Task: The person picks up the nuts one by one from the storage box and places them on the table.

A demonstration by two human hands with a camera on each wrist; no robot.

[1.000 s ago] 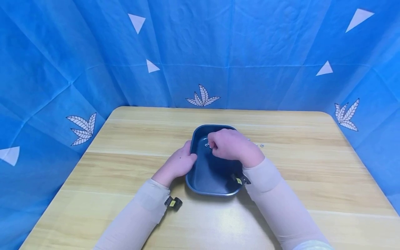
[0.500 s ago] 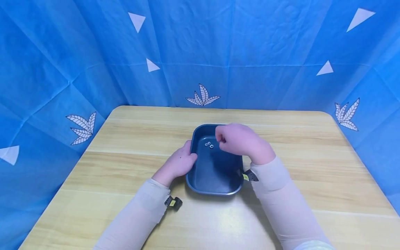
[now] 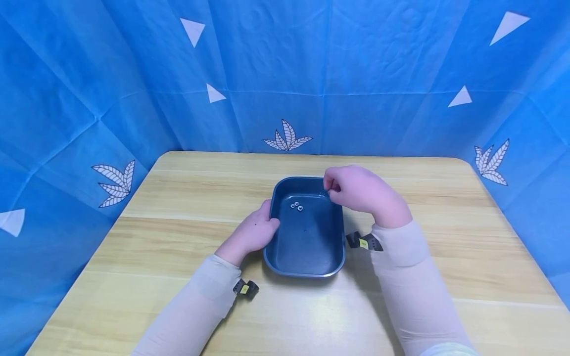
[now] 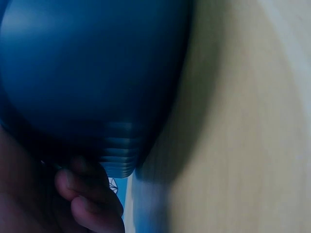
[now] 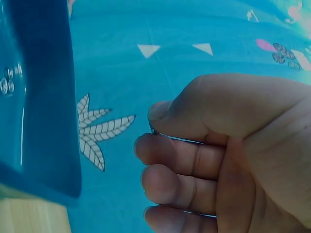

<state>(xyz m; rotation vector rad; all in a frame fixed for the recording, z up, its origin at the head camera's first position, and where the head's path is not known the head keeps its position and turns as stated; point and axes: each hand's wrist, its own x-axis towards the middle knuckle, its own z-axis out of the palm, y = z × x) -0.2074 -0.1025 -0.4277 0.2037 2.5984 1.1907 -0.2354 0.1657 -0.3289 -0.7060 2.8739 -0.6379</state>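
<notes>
A deep blue rectangular tray (image 3: 307, 242) with rounded corners lies on the table. Three small metal nuts (image 3: 296, 205) sit close together inside it, toward its far left; the right wrist view also shows these nuts (image 5: 7, 81). My left hand (image 3: 251, 230) grips the tray's left wall, thumb over the rim and fingers (image 4: 90, 194) outside against it. Above the tray's far right corner is my right hand (image 3: 365, 193), thumb and index fingertip pinched together. A tiny glint of a metal nut (image 5: 153, 130) shows between those fingertips, mostly hidden by them.
The light wooden table (image 3: 445, 237) stretches out on both sides of the tray. A blue patterned curtain (image 3: 378, 123) hangs behind and beside it. A black wrist camera (image 3: 356, 241) under the right sleeve is close to the tray's right wall.
My right hand has risen out of the tray and moved right and away to its far right corner, uncovering the three nuts. The left hand stays on the tray.
</notes>
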